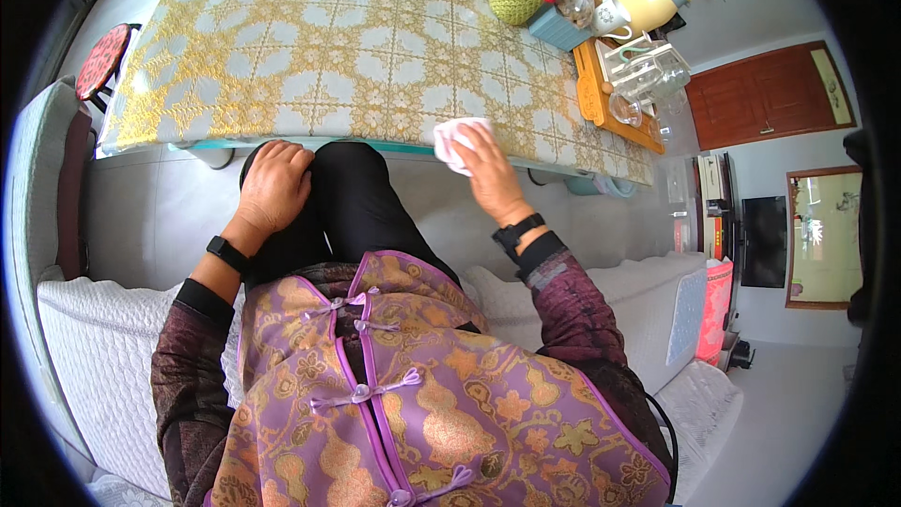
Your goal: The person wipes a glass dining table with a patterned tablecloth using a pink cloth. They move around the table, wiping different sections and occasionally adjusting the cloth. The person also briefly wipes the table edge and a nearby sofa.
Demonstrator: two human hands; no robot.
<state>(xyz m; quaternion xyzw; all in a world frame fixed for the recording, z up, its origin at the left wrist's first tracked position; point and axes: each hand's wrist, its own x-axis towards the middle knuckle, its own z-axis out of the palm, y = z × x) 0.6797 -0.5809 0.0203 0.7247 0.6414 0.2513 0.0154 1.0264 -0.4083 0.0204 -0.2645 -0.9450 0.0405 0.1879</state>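
A folded white and pale pink cloth (456, 144) lies under the fingers of my right hand (486, 169), at the near edge of the table. The table wears a gold-and-white patterned tablecloth (317, 49). My left hand (276, 179) rests palm down on my knee in black trousers, with nothing visible in it; its fingers lie together, slightly bent.
At the table's right end stand a jar in a green knitted cover (517, 1), a blue basket (561, 29), a white mug (611, 16), a yellow jug (647, 8) and a wooden tray (591, 88) with glassware. A red-topped stool (103, 62) stands left; a quilted sofa (105, 317) is behind me.
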